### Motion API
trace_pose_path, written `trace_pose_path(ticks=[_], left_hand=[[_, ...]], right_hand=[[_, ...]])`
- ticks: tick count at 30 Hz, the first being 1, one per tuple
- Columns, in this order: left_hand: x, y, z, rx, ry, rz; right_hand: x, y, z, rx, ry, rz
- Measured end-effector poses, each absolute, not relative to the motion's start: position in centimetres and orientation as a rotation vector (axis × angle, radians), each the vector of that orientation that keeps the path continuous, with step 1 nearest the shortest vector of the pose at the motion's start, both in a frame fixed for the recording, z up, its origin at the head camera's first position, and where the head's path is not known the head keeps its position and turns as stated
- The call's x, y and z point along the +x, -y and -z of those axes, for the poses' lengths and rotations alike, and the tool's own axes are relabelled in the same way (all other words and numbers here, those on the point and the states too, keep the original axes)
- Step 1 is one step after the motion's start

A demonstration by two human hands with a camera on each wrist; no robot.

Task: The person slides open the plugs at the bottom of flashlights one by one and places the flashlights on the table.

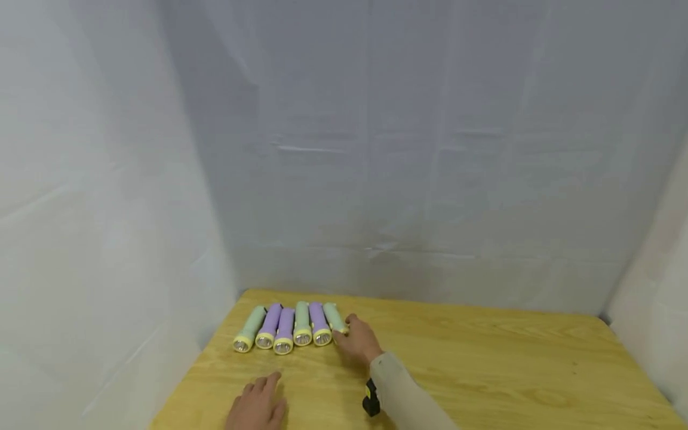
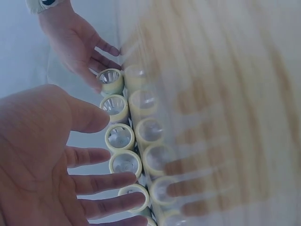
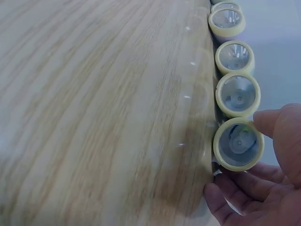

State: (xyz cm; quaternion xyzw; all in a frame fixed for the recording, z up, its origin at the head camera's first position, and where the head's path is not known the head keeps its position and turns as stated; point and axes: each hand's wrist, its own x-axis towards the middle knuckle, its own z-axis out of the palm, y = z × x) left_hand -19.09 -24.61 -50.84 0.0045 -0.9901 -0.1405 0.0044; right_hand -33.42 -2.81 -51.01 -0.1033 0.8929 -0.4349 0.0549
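Note:
Several flashlights lie side by side in a row on the wooden table, their yellow-rimmed lens ends facing me. From the left in the head view they run light green, purple, purple, light green, purple and light green. My right hand grips the rightmost green flashlight, its thumb on one side of the head and its fingers round the other, as the right wrist view shows. Nearer me, my left hand holds nothing, fingers spread in front of the row.
The wooden table extends right of the row. Pale sheeting stands behind it, with further sheeting along the left side and more on the right. A black device sits at my right wrist.

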Motion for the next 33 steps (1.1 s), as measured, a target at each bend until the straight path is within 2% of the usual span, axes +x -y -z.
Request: trace_pose_path(ticks=[20,33], left_hand=[[-19.9,22.9,49.6,-0.101,3.000,0.422],[-21.0,20.6,49.4,-0.242,2.860,0.474]], right_hand=[[-34.6,0.9,50.5,-0.209,-2.760,1.378],[-34.2,-3.2,50.7,-0.178,-2.600,1.604]])
